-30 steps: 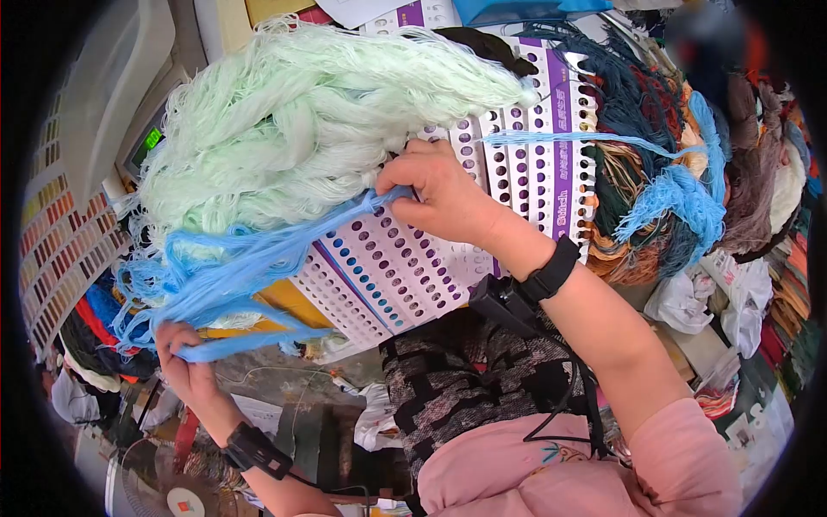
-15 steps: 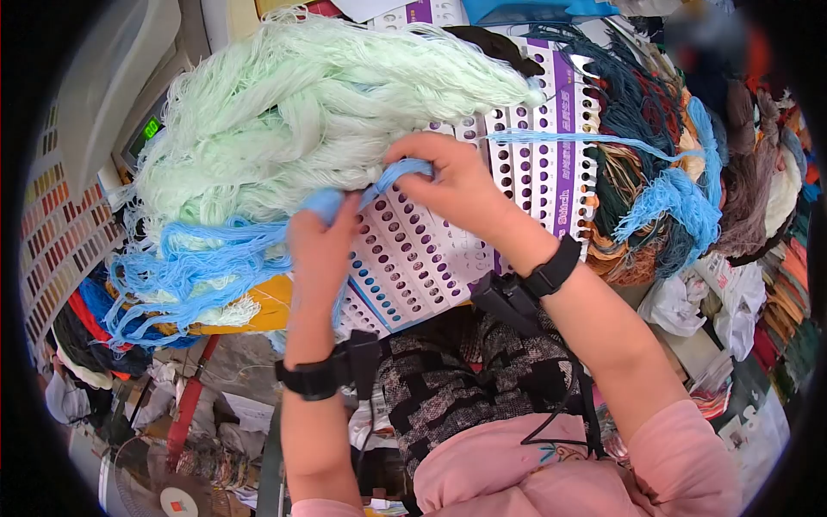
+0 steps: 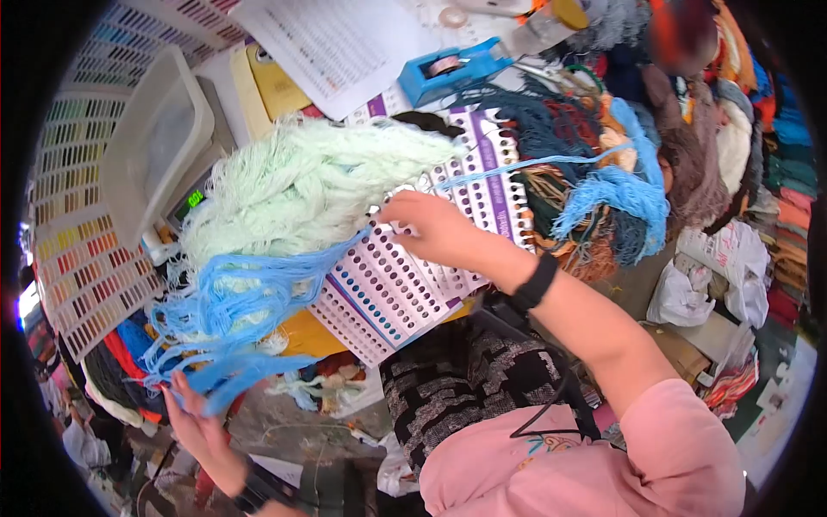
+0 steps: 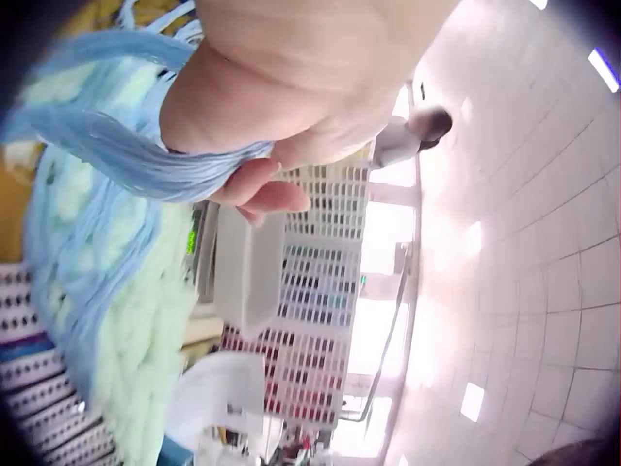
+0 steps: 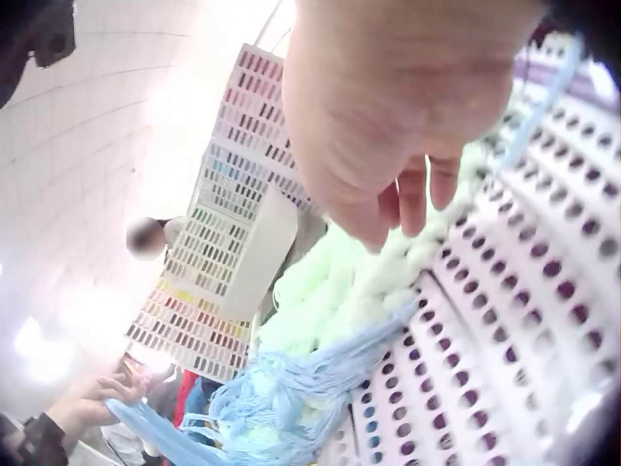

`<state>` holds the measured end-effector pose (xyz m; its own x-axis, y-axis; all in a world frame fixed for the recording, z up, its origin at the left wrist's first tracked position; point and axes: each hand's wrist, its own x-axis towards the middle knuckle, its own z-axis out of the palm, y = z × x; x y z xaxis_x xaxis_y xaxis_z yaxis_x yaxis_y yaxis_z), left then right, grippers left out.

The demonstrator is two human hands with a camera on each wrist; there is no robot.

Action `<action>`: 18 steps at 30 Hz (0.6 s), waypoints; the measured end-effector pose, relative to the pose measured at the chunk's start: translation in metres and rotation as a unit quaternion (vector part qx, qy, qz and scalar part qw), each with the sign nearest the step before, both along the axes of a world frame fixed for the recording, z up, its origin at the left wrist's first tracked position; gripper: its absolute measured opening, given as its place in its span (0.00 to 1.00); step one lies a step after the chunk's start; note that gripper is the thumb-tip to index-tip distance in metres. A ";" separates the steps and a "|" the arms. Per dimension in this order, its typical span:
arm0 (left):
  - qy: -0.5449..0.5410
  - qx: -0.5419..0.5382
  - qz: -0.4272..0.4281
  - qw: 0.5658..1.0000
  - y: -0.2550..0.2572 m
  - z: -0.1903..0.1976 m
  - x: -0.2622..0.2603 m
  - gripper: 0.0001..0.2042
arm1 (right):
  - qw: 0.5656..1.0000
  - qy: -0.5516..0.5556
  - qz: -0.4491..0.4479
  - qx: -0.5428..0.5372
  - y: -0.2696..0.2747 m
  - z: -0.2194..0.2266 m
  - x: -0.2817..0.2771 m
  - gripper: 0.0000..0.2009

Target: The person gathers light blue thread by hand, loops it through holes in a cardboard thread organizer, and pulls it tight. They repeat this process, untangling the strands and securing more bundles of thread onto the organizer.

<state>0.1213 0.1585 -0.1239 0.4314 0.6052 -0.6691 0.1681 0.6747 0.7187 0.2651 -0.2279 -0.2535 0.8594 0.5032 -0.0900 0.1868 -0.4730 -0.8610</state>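
Note:
A bundle of light blue yarn (image 3: 250,297) stretches slantwise over a pale green skein (image 3: 301,185) and a white thread card with rows of purple dots (image 3: 405,280). My right hand (image 3: 405,226) pinches the bundle's upper end against the card; in the right wrist view its fingers (image 5: 412,194) curl above the blue yarn (image 5: 291,388). Low at the left, my left hand (image 3: 191,414) grips the bundle's lower end. The left wrist view shows that hand's fingers (image 4: 257,189) closed round the blue yarn (image 4: 116,160).
A scale with a green display (image 3: 196,198) and a white tray (image 3: 159,142) stands at the back left, beside colour charts (image 3: 77,258). A blue tape dispenser (image 3: 448,65) and a printed sheet (image 3: 336,43) lie behind. Mixed yarn heaps (image 3: 620,189) and plastic bags (image 3: 715,276) crowd the right.
My left hand has slid from beside the right hand down along the blue yarn to the lower left, pulling the bundle taut. The right hand keeps its pinch.

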 end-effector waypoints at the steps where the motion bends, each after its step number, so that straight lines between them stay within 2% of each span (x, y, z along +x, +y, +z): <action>1: -0.024 -0.047 -0.041 0.998 -0.017 0.006 -0.015 0.10 | 0.999 -0.037 -0.032 0.001 -0.016 0.010 0.000 0.11; 2: -0.049 -0.091 -0.080 0.992 -0.039 0.009 -0.028 0.10 | 0.990 -0.118 -0.074 -0.028 -0.039 0.005 0.004 0.13; 3: -0.031 -0.082 -0.131 0.988 -0.062 0.009 -0.035 0.09 | 0.966 -0.187 -0.110 -0.144 -0.057 0.012 0.008 0.15; 4: -0.012 -0.071 -0.182 0.981 -0.084 0.010 -0.041 0.09 | 0.951 -0.175 -0.124 -0.222 -0.074 0.017 0.008 0.19; 5: 0.020 -0.063 -0.203 0.977 -0.107 0.012 -0.043 0.07 | 0.938 -0.191 -0.092 -0.275 -0.092 0.014 0.003 0.24; 6: 0.054 -0.056 -0.222 0.972 -0.126 0.015 -0.043 0.06 | 0.918 -0.195 -0.008 -0.345 -0.114 0.006 -0.005 0.26; 7: 0.048 -0.058 -0.236 0.969 -0.137 0.018 -0.046 0.06 | 0.911 -0.171 0.074 -0.367 -0.137 0.005 -0.016 0.22; 8: 0.040 -0.059 -0.248 0.966 -0.143 0.022 -0.047 0.06 | 0.912 -0.090 0.116 -0.384 -0.153 0.019 -0.025 0.14; 9: 0.017 -0.067 -0.250 0.966 -0.146 0.026 -0.049 0.07 | 0.845 0.066 0.201 -0.490 -0.154 0.051 -0.024 0.10; 10: -0.005 -0.072 -0.259 0.963 -0.146 0.030 -0.052 0.07 | 0.789 0.151 0.217 -0.554 -0.162 0.069 -0.033 0.09; 11: -0.022 -0.075 -0.268 0.960 -0.147 0.034 -0.054 0.07 | 0.756 0.188 0.214 -0.590 -0.166 0.094 -0.043 0.10; 12: -0.041 -0.078 -0.277 0.957 -0.146 0.039 -0.055 0.08 | 0.732 0.194 0.248 -0.604 -0.177 0.101 -0.058 0.12; 13: -0.069 -0.069 -0.289 0.952 -0.150 0.045 -0.054 0.08 | 0.709 0.225 0.248 -0.620 -0.166 0.125 -0.063 0.12; 14: -0.098 -0.060 -0.300 0.947 -0.159 0.051 -0.050 0.09 | 0.779 0.158 0.216 -0.567 -0.157 0.133 -0.069 0.10; 16: -0.174 -0.072 -0.338 0.922 -0.168 0.061 -0.043 0.13 | 0.886 0.024 0.153 -0.436 -0.135 0.146 -0.080 0.07; 17: -0.149 -0.088 -0.320 0.931 -0.175 0.072 -0.040 0.15 | 0.951 -0.049 0.112 -0.285 -0.109 0.152 -0.082 0.04; 18: -0.189 -0.122 -0.310 0.924 -0.180 0.078 -0.038 0.16 | 0.985 -0.068 0.082 -0.137 -0.084 0.151 -0.083 0.04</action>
<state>0.0832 -0.0214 -0.0458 0.8752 0.0149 -0.4835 0.3447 0.6822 0.6449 0.1819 -0.3120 -0.1029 0.7820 0.6091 -0.1320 0.3844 -0.6381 -0.6671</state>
